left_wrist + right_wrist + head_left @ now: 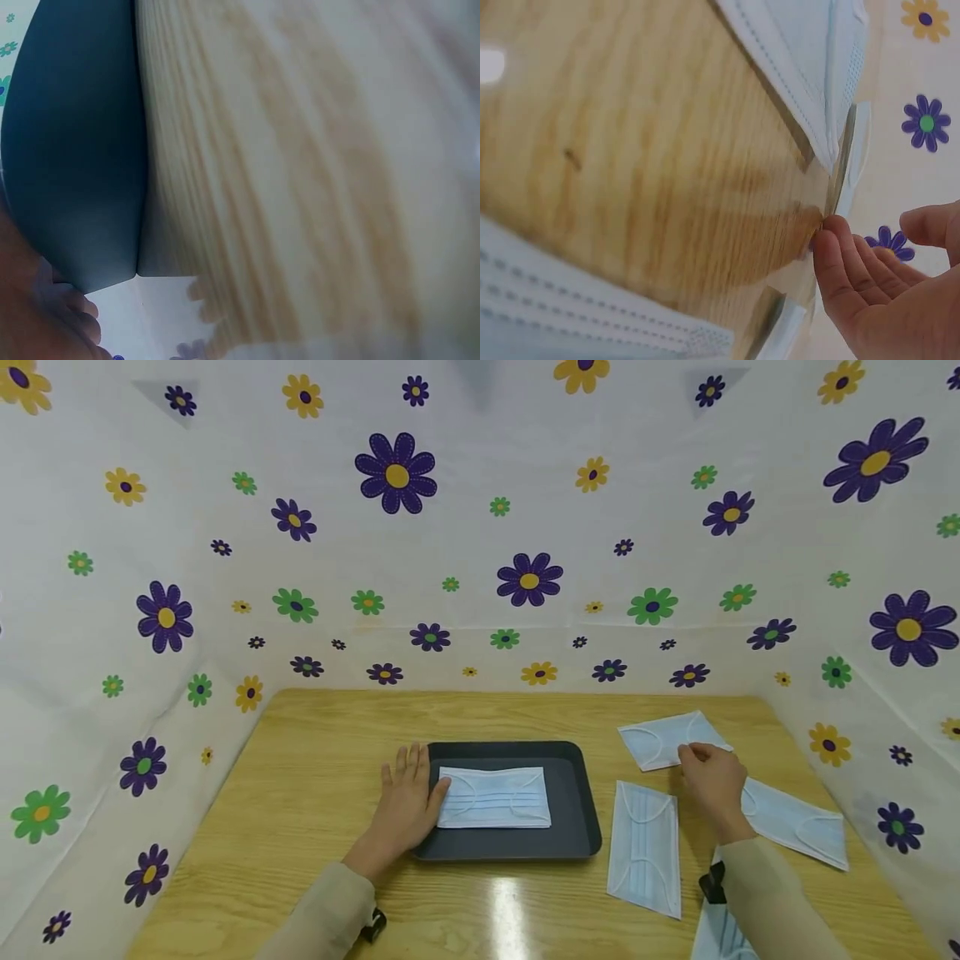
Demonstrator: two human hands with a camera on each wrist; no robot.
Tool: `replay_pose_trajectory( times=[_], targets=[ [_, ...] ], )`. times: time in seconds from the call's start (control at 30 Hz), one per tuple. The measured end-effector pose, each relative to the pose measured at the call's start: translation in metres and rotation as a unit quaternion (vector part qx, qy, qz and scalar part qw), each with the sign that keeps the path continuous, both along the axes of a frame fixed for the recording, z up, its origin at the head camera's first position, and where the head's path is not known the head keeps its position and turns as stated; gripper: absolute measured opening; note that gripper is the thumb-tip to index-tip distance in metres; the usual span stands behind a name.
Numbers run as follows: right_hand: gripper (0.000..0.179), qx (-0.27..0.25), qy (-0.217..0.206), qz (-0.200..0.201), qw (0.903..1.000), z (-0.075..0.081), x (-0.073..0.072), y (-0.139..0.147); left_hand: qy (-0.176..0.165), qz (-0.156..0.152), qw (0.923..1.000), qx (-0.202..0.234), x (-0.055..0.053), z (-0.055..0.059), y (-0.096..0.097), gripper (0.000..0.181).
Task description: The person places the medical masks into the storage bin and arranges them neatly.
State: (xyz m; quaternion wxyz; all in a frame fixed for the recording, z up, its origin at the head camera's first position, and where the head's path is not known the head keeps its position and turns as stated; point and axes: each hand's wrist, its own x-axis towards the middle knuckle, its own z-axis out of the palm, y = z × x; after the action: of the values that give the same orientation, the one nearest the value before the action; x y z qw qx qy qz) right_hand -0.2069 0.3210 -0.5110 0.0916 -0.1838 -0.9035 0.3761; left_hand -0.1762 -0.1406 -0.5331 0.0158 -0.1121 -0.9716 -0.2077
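My left hand (405, 806) rests at the left rim of a dark grey tray (573, 802), fingers straight and thumb at the left edge of a pale blue face mask (495, 797) lying in the tray. In the left wrist view the tray's outer wall (75, 150) stands beside part of the hand (30, 300). My right hand (712, 781) is over the near right edge of another face mask (660, 739) at the back right. In the right wrist view the right hand (892, 300) has its thumb apart from its fingers, with nothing pinched between them.
Right of the tray a face mask (643, 847) lies lengthwise. Another mask (798, 822) lies slanted beyond the right wrist, and one more (716, 935) is partly hidden under the right sleeve. Flower-patterned cloth (465, 543) surrounds the wooden table (300, 793) at the back and sides.
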Motion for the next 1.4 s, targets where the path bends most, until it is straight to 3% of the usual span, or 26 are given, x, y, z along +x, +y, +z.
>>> replay_pose_trajectory(
  times=[0.1, 0.23, 0.4, 0.87, 1.17, 1.4],
  targets=[
    [0.055, -0.052, -0.039, -0.037, 0.9972, 0.002, -0.002, 0.008, 0.007, -0.001, 1.0, -0.001, 0.0, 0.001, 0.001, 0.076],
    [0.06, -0.126, -0.089, -0.073, 0.9853, 0.003, -0.006, 0.017, 0.011, -0.001, 0.9999, -0.006, 0.0, -0.001, 0.001, 0.076],
    [0.052, -0.16, -0.098, -0.091, 0.978, 0.005, -0.007, 0.019, 0.009, 0.0, 0.9999, -0.007, 0.0, -0.002, 0.001, 0.077],
    [0.032, -0.082, -0.111, -0.117, 0.9835, 0.001, -0.012, 0.018, 0.003, 0.002, 1.0, 0.003, 0.001, 0.0, 0.001, 0.077],
    [0.044, 0.009, -0.084, -0.078, 0.9934, -0.007, -0.018, 0.015, 0.001, 0.002, 1.0, 0.001, 0.0, 0.001, 0.003, 0.077],
    [0.041, 0.013, -0.074, -0.065, 0.995, -0.011, -0.018, 0.013, -0.001, 0.001, 1.0, 0.004, 0.001, 0.002, 0.003, 0.075]
  ],
)
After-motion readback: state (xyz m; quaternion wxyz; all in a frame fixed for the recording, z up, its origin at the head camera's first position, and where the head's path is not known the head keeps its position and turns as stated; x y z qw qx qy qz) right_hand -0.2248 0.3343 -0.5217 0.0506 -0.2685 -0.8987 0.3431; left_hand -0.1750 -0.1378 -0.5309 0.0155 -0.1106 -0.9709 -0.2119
